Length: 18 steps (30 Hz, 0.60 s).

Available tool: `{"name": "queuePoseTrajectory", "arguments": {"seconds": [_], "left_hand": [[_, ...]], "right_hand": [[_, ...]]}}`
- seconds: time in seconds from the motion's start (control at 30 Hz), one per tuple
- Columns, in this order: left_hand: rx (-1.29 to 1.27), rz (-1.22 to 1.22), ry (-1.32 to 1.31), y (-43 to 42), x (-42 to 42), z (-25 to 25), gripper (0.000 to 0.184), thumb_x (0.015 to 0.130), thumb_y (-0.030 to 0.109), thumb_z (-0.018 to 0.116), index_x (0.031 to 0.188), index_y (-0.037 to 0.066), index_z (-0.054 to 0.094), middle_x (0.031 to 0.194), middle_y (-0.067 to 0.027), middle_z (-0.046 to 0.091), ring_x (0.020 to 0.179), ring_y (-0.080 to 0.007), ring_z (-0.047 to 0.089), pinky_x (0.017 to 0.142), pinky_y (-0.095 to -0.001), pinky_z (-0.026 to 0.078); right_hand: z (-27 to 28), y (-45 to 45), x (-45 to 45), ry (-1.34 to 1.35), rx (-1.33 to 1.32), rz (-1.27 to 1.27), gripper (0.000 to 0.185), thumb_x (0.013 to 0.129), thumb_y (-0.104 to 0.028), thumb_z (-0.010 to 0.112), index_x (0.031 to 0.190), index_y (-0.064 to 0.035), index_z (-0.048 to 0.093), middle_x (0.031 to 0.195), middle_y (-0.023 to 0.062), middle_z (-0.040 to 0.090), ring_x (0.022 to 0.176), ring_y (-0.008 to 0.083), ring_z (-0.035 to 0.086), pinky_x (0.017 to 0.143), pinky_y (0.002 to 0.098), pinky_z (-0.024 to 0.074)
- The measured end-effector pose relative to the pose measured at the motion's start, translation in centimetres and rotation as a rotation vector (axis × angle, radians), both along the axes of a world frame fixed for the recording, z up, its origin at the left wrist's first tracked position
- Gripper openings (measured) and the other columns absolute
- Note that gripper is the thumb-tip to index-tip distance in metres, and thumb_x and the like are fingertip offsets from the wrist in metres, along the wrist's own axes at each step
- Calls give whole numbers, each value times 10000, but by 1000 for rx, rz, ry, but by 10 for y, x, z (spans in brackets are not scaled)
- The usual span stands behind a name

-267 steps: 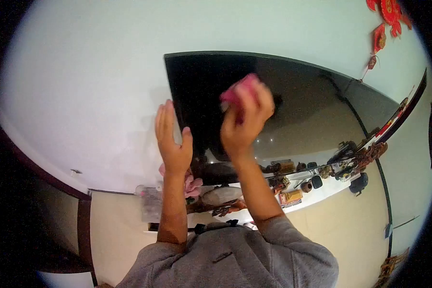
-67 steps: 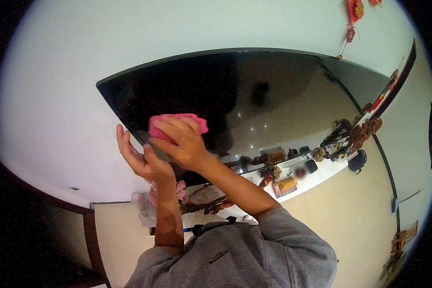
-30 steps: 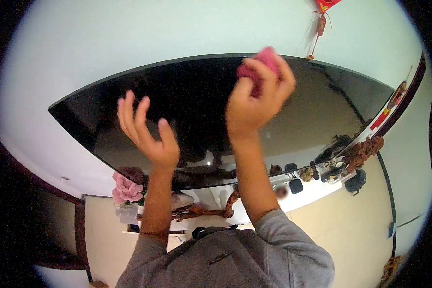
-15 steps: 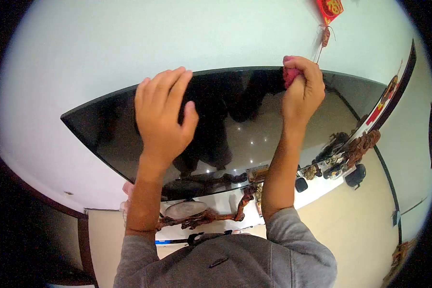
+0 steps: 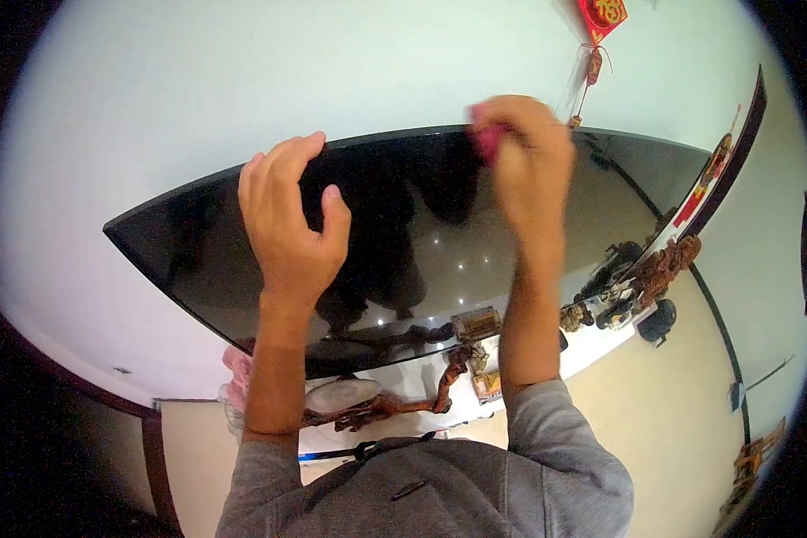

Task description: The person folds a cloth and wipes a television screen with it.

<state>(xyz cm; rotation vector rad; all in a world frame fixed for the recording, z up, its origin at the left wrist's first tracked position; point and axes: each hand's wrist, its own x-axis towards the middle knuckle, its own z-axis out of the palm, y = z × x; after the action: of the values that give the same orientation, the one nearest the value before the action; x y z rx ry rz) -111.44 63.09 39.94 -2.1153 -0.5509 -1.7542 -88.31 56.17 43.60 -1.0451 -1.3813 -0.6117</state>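
A large black television point(image 5: 403, 224) with a glossy screen stands against the pale wall, its top edge bowed by the lens. My right hand point(image 5: 531, 161), smeared by motion, grips a crumpled dark pink cloth point(image 5: 490, 142) at the upper edge of the screen, right of the middle. My left hand point(image 5: 291, 211) is in front of the screen's upper left part, fingers apart and holding nothing. Whether its fingertips touch the top edge I cannot tell. Dark reflections and small points of light show in the glass.
Below the screen, a white cabinet top point(image 5: 421, 420) carries a twisted wooden carving point(image 5: 377, 408) with an oval pale stone point(image 5: 342, 394). More carved wood point(image 5: 668, 269) stands to the right. A red hanging ornament point(image 5: 603, 13) is on the wall above. Something pink point(image 5: 237, 377) lies at the left.
My right hand has moved left along the television's upper edge with the pink cloth. My left hand has shifted slightly left, and the whole view has moved a little.
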Motion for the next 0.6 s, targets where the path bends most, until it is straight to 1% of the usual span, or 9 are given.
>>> {"name": "queuePoseTrajectory", "arguments": {"seconds": [0.03,0.1,0.2,0.23,0.33,0.4,0.43,0.5,0.6], "left_hand": [[-13,-9,-4,0,-1,1,438,781,61,630,1217,48,590,1201,-123,638,1162,-312,568,1102,-529,325],[-40,-23,-12,-2,-2,2,428,782,60,629,1209,50,599,1191,-122,644,1161,-305,569,1107,-527,322],[-60,4,-11,-6,2,2,418,786,56,624,1203,53,606,1217,-130,649,1209,-319,557,1119,-536,304],[-56,50,2,-8,4,2,410,804,62,606,1214,61,608,1270,-133,626,1254,-331,526,1138,-538,278],[-40,142,20,-18,18,-5,397,844,94,569,1238,80,612,1407,-145,553,1369,-366,434,1177,-556,206],[-31,151,8,-26,37,-20,399,848,135,564,1241,86,612,1471,-155,501,1419,-386,375,1181,-582,169],[-39,116,34,-26,43,-28,413,853,179,557,1254,94,610,1496,-164,468,1432,-407,344,1177,-611,144],[-71,84,52,-37,63,-43,427,846,155,563,1266,96,608,1513,-179,440,1439,-404,333,1177,-613,144],[-147,50,80,-50,86,-66,478,835,122,574,1311,92,586,1551,-206,369,1456,-425,283,1176,-618,144]], "right_hand": [[-5,-4,20,45,41,-45,197,702,43,530,802,-42,676,804,102,699,781,292,661,752,405,501],[-18,-6,56,183,154,-52,247,719,70,501,839,-43,686,917,122,727,925,265,664,909,383,478],[-34,-1,76,144,419,-220,236,726,67,510,839,-41,687,952,123,729,968,275,649,940,375,461],[-45,4,78,123,414,-328,248,729,35,535,906,-51,687,1092,138,695,1043,318,617,981,411,430],[-72,16,48,149,450,-450,312,726,5,564,1000,-91,678,1234,146,617,1132,352,569,1019,468,380],[-100,12,27,86,287,-306,407,718,61,539,1081,-79,661,1328,175,525,1233,364,482,1078,453,340],[-109,8,26,-37,256,-265,406,715,29,572,1089,-102,663,1312,170,538,1232,362,486,1059,469,339],[-119,2,42,-223,195,-199,437,724,10,604,1138,-117,655,1321,181,529,1263,355,458,1061,477,325],[-111,-2,85,64,299,-296,424,752,19,596,1156,-98,645,1349,192,507,1269,361,451,1080,485,316]]}}
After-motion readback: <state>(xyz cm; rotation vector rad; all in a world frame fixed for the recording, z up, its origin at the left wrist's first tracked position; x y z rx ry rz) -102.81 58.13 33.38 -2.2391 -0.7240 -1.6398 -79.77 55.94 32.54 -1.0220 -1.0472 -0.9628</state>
